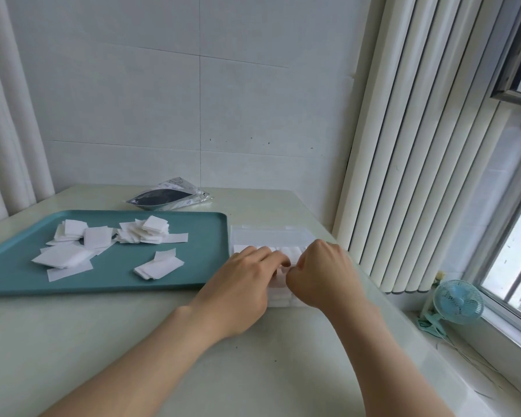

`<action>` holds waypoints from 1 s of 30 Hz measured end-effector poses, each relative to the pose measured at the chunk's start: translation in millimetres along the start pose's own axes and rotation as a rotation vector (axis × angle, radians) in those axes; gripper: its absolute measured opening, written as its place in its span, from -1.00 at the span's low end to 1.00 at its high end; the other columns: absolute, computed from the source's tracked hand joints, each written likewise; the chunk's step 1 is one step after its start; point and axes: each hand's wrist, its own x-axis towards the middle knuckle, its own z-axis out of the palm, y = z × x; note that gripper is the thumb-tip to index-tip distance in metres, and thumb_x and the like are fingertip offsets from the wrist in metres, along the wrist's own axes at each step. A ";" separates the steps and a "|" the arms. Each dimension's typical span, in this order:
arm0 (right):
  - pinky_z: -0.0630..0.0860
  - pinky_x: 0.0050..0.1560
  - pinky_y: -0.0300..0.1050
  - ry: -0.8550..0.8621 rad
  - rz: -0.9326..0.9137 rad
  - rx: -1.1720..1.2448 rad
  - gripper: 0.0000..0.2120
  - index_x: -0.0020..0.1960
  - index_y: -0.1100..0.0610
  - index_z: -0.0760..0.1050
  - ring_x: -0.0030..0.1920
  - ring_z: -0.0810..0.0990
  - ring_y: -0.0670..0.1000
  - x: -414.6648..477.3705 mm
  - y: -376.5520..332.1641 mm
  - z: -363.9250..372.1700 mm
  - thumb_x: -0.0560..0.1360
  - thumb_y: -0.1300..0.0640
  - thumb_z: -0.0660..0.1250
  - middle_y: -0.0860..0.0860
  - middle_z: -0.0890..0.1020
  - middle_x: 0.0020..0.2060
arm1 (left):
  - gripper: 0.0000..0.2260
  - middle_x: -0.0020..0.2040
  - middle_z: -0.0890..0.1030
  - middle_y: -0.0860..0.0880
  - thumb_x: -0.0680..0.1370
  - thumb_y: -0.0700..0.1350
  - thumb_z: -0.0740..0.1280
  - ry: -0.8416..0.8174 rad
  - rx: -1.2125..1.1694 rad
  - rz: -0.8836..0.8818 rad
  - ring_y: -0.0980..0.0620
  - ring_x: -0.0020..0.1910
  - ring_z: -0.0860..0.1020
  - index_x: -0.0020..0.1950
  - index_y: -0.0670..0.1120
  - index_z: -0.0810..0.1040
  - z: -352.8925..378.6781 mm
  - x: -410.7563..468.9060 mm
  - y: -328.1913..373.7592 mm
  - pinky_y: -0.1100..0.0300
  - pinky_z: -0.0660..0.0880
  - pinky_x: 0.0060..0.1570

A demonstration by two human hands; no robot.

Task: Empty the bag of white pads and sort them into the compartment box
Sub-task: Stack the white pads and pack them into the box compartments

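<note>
A clear compartment box stands on the table right of the teal tray, its lid tipped back. White pads fill its visible compartments. My left hand lies over the box's near part, fingers stretched onto the pads. My right hand sits beside it with fingers curled down into the box; what its fingertips hold is hidden. Several loose white pads lie scattered in piles on the tray. The opened bag lies flat behind the tray.
The pale table runs to a tiled wall at the back. White vertical blinds hang at the right. A small blue clip fan sits on the window sill beside the table's right edge.
</note>
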 end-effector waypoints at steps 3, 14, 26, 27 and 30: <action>0.13 -0.44 -0.13 0.053 0.019 0.001 -0.67 -0.37 0.14 0.20 -0.45 0.22 0.05 -2.1 -5.0 -1.4 0.40 0.09 0.31 0.02 0.32 -0.45 | -0.59 0.03 0.52 0.06 0.49 -0.35 0.07 0.018 -0.009 0.019 0.01 0.00 0.40 0.18 -0.02 0.52 1.8 -0.6 -0.9 0.11 0.42 0.09; 0.51 -0.11 0.00 0.218 -0.294 0.024 -0.82 0.07 0.08 0.57 -0.11 0.57 0.11 -6.3 -32.8 5.7 0.52 0.14 0.25 0.01 0.62 -0.10 | -0.83 -0.09 0.55 0.12 0.51 -0.25 0.25 0.352 -0.011 -0.137 0.03 -0.05 0.50 -0.02 0.00 0.53 -10.0 -4.1 -18.6 0.05 0.48 -0.02; 0.45 -0.12 -0.05 0.031 -0.451 -0.005 -0.85 -0.11 0.13 0.61 -0.16 0.55 0.15 17.3 -87.0 12.5 0.48 0.16 0.26 0.05 0.65 -0.17 | -0.91 0.04 0.54 -0.02 0.53 -0.11 0.28 0.240 0.381 -0.700 -0.16 0.12 0.44 -0.01 0.04 0.54 -26.3 -12.4 -71.1 -0.03 0.33 0.06; 0.45 -0.13 -0.06 0.014 -0.454 0.014 -0.85 -0.10 0.13 0.62 -0.16 0.55 0.15 19.4 -92.8 14.3 0.48 0.17 0.26 0.06 0.65 -0.16 | -0.92 0.05 0.54 -0.03 0.55 -0.08 0.27 0.220 0.427 -0.738 -0.18 0.15 0.44 0.00 0.02 0.54 -27.2 -12.1 -72.8 -0.03 0.32 0.06; 0.46 -0.09 -0.06 -0.025 -0.476 0.035 -0.82 -0.05 0.13 0.65 -0.11 0.56 0.15 27.0 -108.4 26.2 0.47 0.20 0.27 0.05 0.67 -0.14 | -0.89 0.05 0.55 -0.09 0.58 -0.08 0.23 0.185 0.493 -0.807 -0.22 0.15 0.45 -0.04 -0.05 0.53 -31.1 -11.0 -79.4 -0.03 0.30 0.00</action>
